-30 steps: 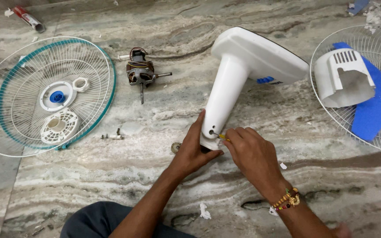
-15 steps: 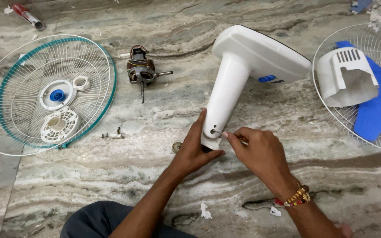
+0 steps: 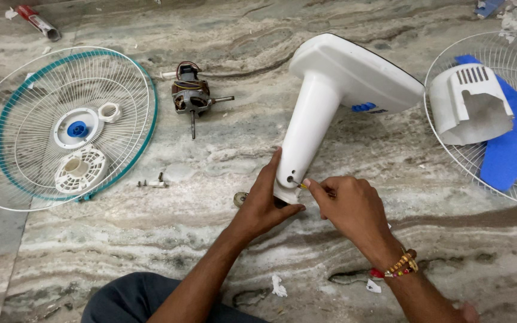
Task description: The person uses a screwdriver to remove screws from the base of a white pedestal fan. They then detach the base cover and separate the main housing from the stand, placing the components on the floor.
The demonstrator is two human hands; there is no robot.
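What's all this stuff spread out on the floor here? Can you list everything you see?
fan stand: one, white, centre, lying tilted with its base away from the person
fan guard with teal rim: one, white wire, left on the floor
round plastic fittings: three, white, one with a blue centre, lying in the teal-rimmed guard
motor: one, dark with copper windings, between that guard and the stand
small screws: a few, metal, beside the teal-rimmed guard
second fan guard: one, white wire, right edge
motor cover: one, white, lying in the second guard
fan blade: one, blue, under the cover
tube: one, red and grey, top left
marble floor: grey, veined, under everything
left hand: grips the stand's neck end
right hand: holds a small tool to the neck; bead bracelet on the wrist
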